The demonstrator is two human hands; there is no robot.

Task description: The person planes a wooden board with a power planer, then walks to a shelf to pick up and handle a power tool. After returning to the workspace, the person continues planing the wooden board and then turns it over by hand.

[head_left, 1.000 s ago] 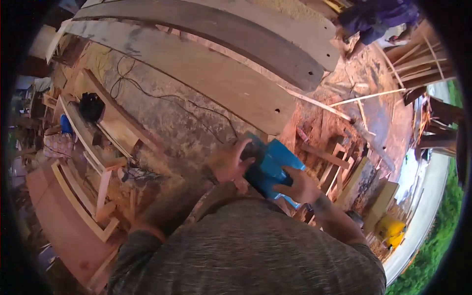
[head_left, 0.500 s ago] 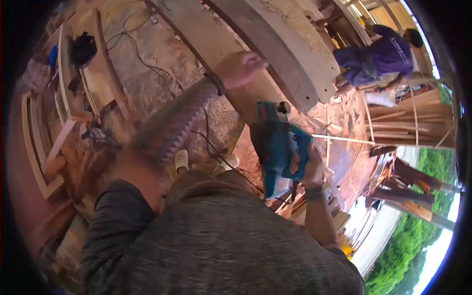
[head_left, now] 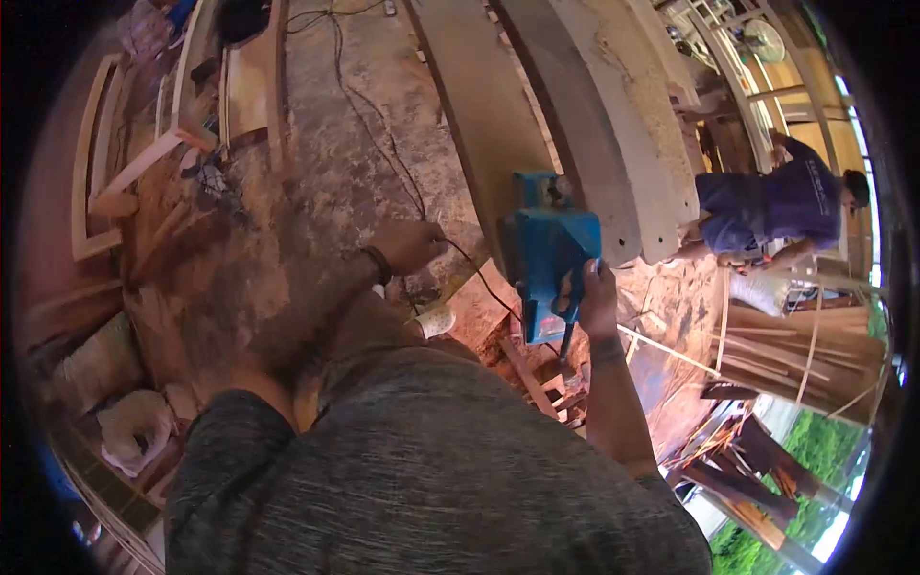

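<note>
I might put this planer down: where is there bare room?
The nearest plank looks bare beyond the electric planer; the dusty floor is open between the cord and the long board at left. Crowded: below the planer, with wood scraps, and at right, by the stacked boards.

At the right, a person in purple (head_left: 797,201) is beside a white sack (head_left: 762,291); a fan (head_left: 764,41) shows higher up, and wood strips (head_left: 810,347) and greenery (head_left: 829,446) lower down. At the left are a wooden frame (head_left: 96,243), a black bundle (head_left: 242,17) and a pale bag (head_left: 129,443).
</note>
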